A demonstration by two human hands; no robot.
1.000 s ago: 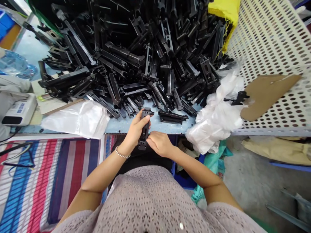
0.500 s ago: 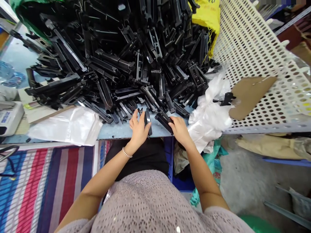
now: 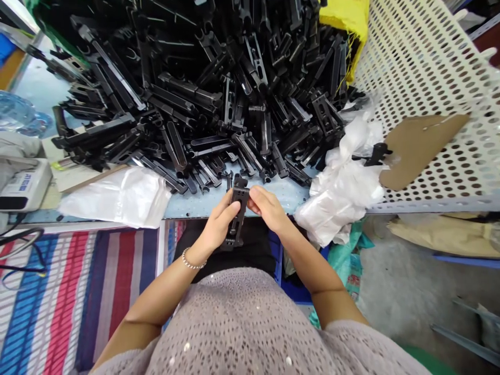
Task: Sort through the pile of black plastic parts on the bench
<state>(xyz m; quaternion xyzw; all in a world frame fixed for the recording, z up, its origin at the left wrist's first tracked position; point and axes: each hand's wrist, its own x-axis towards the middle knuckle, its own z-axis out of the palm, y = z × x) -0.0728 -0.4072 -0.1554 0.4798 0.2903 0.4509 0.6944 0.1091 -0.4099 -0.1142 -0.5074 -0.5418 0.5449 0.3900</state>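
Note:
My left hand [image 3: 219, 224] is closed around a long black slotted part [image 3: 237, 219], its thumb lying across the face. The part is held nearly upright in the view, over the table's front edge, with a round-ended slot down its middle. My right hand [image 3: 269, 208] is at the part's upper right edge, its fingers curled and pinched against that side; the fingertips are partly hidden. Just beyond both hands spreads a big heap of similar black parts [image 3: 187, 99], lying in every direction.
A flat white plastic bag [image 3: 117, 195] lies left on the light-blue table [image 3: 187, 205], and crumpled bags [image 3: 336, 192] lie right. A white perforated basket [image 3: 414, 67] with brown cardboard [image 3: 422, 146] stands right. A white device [image 3: 25, 182] is far left; a yellow sack [image 3: 347, 23] hangs behind.
My left hand has lifted a black part from the table and drawn it nearer. My right hand has moved left to that part; the piece it was touching before is no longer at its fingers.

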